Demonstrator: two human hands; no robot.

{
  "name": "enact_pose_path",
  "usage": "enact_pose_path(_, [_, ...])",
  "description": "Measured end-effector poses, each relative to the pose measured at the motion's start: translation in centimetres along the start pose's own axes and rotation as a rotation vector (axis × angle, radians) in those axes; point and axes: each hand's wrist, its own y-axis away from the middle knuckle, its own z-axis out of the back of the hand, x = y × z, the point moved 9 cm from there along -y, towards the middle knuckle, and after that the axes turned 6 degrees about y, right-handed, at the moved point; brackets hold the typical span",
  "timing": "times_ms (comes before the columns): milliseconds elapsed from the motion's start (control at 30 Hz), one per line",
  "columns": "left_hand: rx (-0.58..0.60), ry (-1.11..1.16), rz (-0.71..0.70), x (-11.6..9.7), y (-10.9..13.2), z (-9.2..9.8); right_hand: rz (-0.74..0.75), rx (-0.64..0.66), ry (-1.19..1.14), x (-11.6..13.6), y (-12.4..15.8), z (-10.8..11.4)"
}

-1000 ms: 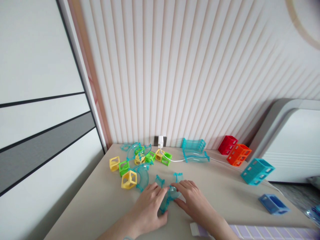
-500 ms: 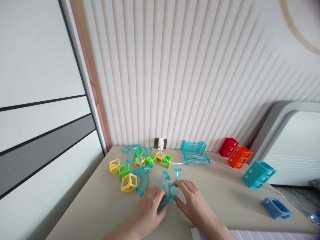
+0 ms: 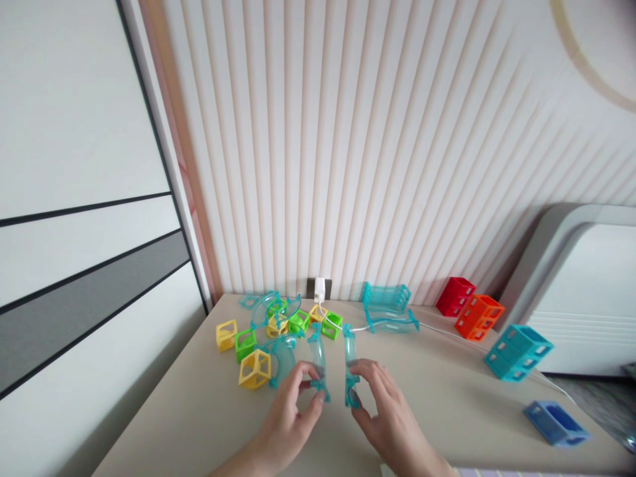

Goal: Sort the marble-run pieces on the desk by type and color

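Note:
My left hand (image 3: pixel 291 414) pinches the near end of a clear teal curved track piece (image 3: pixel 317 354) and holds it above the beige table (image 3: pixel 199 411). My right hand (image 3: pixel 387 414) pinches a second teal curved track piece (image 3: pixel 350 351) the same way. The two pieces stand side by side, a small gap between them, their far ends pointing away from me.
Yellow and green open cubes (image 3: pixel 254 369) and more teal curves (image 3: pixel 283 354) lie left of my hands. Stacked teal tracks (image 3: pixel 386 296) sit near a white charger (image 3: pixel 319 289) with its cable. Red (image 3: pixel 456 295), orange (image 3: pixel 479 316), teal (image 3: pixel 517 351) and blue (image 3: pixel 555 422) blocks stand at the right.
The two joined curved pieces lay under my hands on the table. I have pulled them apart and lifted one in each hand.

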Motion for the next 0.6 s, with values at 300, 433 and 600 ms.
enact_pose_path(300, [-0.003, 0.468, 0.118, 0.6, -0.4, -0.1, 0.067, 0.017, -0.056, 1.6, -0.1, 0.1])
enact_pose_path(433, [-0.048, 0.675, 0.188, 1.4, -0.6, -0.2, 0.037, 0.024, -0.090, 1.1, 0.3, -0.3])
enact_pose_path(600, [-0.045, 0.825, 0.265, 1.3, -0.8, -1.0, -0.005, 0.069, -0.102, 0.4, 0.8, -0.9])
